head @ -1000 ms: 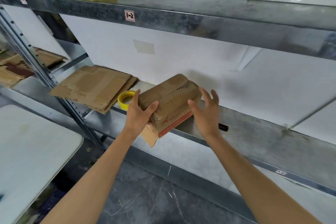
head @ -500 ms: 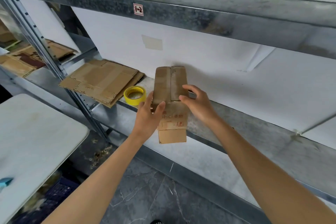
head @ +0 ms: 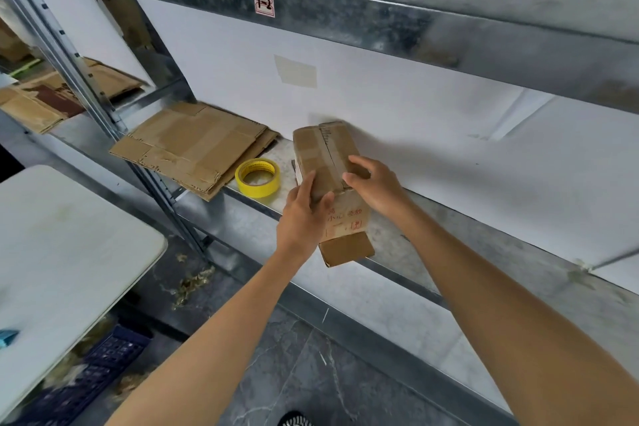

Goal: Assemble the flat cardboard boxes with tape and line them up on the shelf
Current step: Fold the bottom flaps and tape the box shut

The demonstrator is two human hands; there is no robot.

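Since a second ago the cardboard box has swung from lying slantwise to pointing end-on at the back wall, and both hands have shifted onto its near end. It sits on the metal shelf, its open front flap hanging past the shelf's edge. The left hand has its grip clamped on the box's near left corner, thumb on the printed front face. The right hand curls its fingers over the top right edge, grip closed on the box. A yellow tape roll lies just left of the box, beside a stack of flat cardboard.
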